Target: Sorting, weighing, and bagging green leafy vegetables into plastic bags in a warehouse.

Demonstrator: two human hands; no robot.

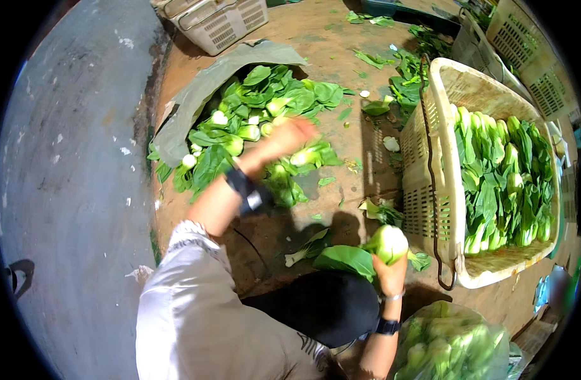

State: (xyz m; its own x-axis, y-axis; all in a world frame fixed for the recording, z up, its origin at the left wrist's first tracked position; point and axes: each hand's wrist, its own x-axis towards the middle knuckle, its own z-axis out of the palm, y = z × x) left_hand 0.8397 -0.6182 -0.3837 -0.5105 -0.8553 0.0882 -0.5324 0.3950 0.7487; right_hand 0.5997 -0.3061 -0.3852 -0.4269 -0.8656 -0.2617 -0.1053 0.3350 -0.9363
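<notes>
My right hand (390, 273) is closed around a bok choy (390, 244), its pale base up and its leaves (346, 261) hanging to the left, near my dark-clad knee. Over the right side of a heap of loose bok choy (227, 136) I have my left hand (293, 135), smeared by motion. Its fingers are too blurred to show whether they hold anything. A grey-green sack (192, 104) lies open around the heap's far left side, with heads spilling onto the brown floor.
To the right stands a cream plastic crate (447, 152) with bok choy packed in rows (502, 183). A clear bag of bok choy (445, 342) sits at lower right. Another crate (224, 28) is at the far left. Loose leaves (407, 79) litter the floor; a grey wall (75, 158) runs along the left.
</notes>
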